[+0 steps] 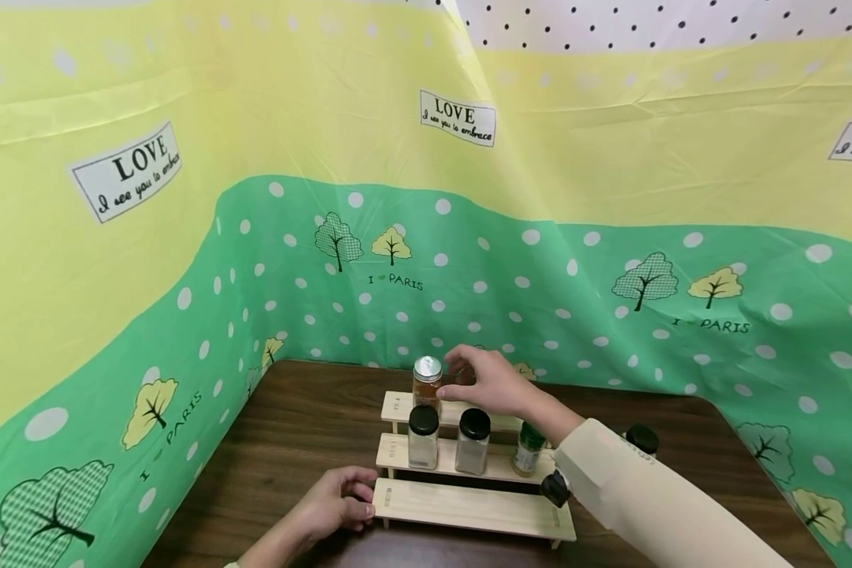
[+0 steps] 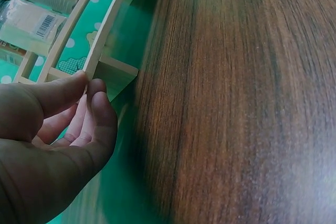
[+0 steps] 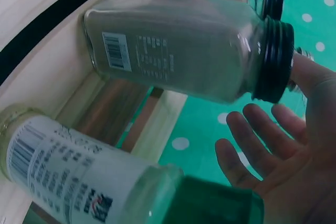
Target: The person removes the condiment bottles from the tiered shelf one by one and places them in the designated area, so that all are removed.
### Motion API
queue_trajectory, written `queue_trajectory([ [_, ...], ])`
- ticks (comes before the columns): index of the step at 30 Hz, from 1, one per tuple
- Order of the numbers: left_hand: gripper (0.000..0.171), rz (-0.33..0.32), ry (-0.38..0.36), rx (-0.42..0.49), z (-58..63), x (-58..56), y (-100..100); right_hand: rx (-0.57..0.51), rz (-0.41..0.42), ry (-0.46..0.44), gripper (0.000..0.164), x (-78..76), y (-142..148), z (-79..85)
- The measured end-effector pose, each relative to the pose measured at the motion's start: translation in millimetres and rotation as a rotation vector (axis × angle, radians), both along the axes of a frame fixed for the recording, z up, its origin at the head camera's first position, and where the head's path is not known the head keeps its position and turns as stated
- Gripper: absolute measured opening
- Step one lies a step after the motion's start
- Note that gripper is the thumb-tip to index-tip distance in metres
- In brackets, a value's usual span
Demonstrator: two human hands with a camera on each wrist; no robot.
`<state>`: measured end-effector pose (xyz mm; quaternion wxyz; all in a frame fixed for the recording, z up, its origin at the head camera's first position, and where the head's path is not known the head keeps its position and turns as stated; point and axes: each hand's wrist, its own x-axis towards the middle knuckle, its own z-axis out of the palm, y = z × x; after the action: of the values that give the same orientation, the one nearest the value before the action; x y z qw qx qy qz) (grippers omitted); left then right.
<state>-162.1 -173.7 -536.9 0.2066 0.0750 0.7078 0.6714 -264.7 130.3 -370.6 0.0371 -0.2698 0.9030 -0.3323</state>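
Head view: a black cap [image 1: 424, 420] overlaps the silver-lidded jar [image 1: 426, 388] (base obscured).

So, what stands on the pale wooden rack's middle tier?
Two clear square jars with black lids and one green-capped bottle; a beige sleeve hides the right end of the tier.

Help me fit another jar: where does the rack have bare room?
The bottom tier, right of the left hand, looks bare; the middle tier is crowded with two black-lidded jars and a green-capped bottle.
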Motion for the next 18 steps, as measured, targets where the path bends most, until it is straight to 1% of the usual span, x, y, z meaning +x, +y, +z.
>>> queue_trajectory([
  [5,0.056,0.007,-0.003,0.003,-0.5,1.2,1.1,0.014,0.008,0.002,0.051,-1.3,-4.6,-5.4],
  [11,0.058,0.008,-0.014,0.002,-0.1,2.6,1.0,-0.022,0.043,-0.015,0.047,-1.3,-8.1,-8.1],
  [18,0.057,0.005,-0.018,-0.003,0.6,0.8,0.0,-0.005,0.034,0.015,0.048,-3.1,-9.0,-9.0],
])
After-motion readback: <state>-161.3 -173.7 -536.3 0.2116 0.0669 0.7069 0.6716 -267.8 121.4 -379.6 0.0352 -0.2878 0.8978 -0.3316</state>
